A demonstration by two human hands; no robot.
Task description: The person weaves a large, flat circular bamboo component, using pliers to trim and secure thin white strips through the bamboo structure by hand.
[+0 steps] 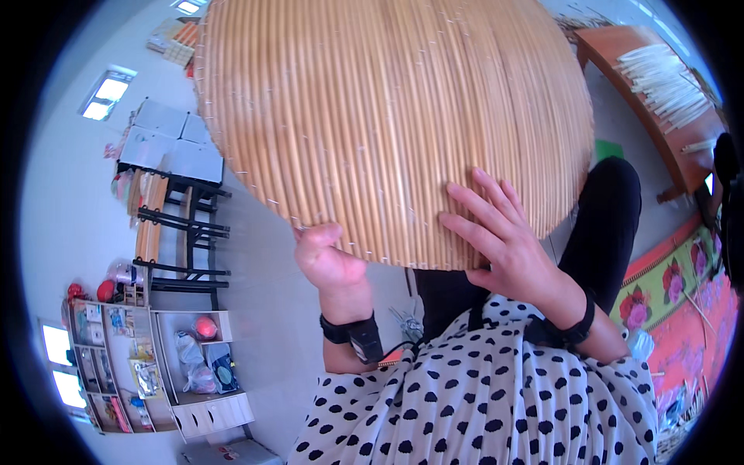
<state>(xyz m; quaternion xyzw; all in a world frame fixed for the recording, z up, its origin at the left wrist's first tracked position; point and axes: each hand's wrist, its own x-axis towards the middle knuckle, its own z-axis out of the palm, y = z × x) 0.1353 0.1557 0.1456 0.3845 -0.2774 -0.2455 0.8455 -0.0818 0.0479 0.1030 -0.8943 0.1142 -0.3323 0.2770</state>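
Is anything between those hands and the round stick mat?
Nothing visible: the left hand holds the round stick mat by its lower edge, and the right hand lies directly against its face.

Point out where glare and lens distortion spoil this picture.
In the head view, the windows at left burn out to white; in the head view, the round stalk mat shows a pale sheen along some stalks, mild enough to leave them distinct; in the head view, the fisheye lens bows the wooden table at right, and the corners go black.
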